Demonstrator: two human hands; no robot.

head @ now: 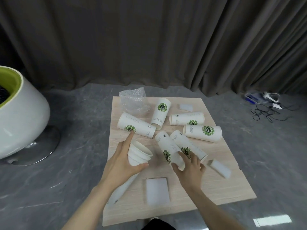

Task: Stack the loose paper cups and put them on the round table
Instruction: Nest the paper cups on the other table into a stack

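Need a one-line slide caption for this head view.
Left hand holds a nested cup stack while right hand grasps a loose paper cup on the wooden board.

White cups [160, 112] with green logos; pale wood-grain board [207, 188].

Dark grey curtains [149, 39] fill the upper frame; grey marbled floor [74, 113] below; white-and-green round chair [20, 117] far left; tangled cables [265, 112] right.
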